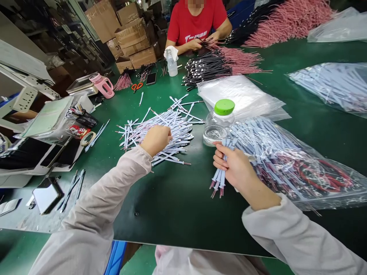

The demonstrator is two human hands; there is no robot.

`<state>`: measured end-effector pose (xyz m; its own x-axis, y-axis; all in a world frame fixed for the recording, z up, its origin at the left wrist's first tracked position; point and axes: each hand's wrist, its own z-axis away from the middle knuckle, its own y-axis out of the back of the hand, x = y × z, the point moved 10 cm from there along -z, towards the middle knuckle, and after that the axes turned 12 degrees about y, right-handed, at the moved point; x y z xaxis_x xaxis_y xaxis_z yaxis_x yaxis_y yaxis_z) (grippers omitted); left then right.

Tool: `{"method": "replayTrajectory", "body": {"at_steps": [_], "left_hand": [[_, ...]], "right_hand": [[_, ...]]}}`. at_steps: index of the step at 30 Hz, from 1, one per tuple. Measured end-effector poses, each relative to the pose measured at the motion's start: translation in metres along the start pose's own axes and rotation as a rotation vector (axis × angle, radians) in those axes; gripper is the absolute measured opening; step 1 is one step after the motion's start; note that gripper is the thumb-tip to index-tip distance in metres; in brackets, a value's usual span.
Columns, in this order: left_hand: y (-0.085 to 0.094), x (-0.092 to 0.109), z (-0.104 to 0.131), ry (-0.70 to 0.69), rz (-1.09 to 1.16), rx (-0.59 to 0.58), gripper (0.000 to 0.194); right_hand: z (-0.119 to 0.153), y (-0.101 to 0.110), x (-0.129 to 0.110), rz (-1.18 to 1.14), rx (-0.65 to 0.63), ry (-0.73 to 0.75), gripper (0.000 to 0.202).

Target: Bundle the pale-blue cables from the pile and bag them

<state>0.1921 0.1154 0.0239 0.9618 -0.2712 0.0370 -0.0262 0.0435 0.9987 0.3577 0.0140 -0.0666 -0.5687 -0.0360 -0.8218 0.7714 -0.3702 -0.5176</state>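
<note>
My right hand (236, 166) is wrapped round a small bundle of light-blue sleeved cables (220, 175), whose stripped reddish wire ends point down toward me. Over on the left, my left hand (157, 139) is closed above a loose pile of the same cables (180, 128). Its fingertips are bent down and mostly hidden, so what they pinch does not show. Just beyond the right hand stands a clear plastic jar (219, 124) with a green lid (224, 107). Beside that hand lies a clear bag (286, 164) full of similar cables and some red wires.
A co-worker in a red shirt (197, 23) handles wires across the green table. Black and pink wire bundles (209, 67), empty plastic bags (237, 95) and a spray bottle (172, 63) lie toward the back. Orange scissors (137, 87), a pink mug (102, 85) and a tape roll (87, 138) are leftward.
</note>
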Motion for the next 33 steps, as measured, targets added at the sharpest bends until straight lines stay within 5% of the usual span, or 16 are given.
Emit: {"method": "replayTrajectory", "body": {"at_steps": [5,10,12,16,19,26,33], "left_hand": [[-0.027,0.0,0.002,0.008,0.025,-0.097,0.019],[-0.014,-0.005,0.007,0.008,0.063,-0.105,0.015],[-0.014,-0.008,0.019,0.026,0.269,-0.224,0.021],[-0.045,0.013,0.061,0.047,0.902,-0.623,0.029],[-0.07,0.035,0.085,0.031,1.131,-0.746,0.028],[-0.087,0.047,0.095,0.064,1.346,-0.725,0.03],[-0.098,0.052,0.102,0.067,1.354,-0.804,0.034]], "right_hand": [[-0.007,0.002,-0.008,0.021,0.01,0.051,0.013],[-0.005,-0.007,-0.006,0.036,-0.099,0.013,0.014],[-0.001,-0.01,0.002,0.018,-0.129,-0.047,0.013],[0.01,-0.026,0.019,-0.024,-0.249,-0.171,0.021],[0.014,-0.034,0.019,-0.024,-0.292,-0.142,0.024],[0.007,-0.017,0.017,0.046,-0.123,-0.073,0.031],[0.007,-0.03,0.017,0.001,-0.273,-0.099,0.021]]}}
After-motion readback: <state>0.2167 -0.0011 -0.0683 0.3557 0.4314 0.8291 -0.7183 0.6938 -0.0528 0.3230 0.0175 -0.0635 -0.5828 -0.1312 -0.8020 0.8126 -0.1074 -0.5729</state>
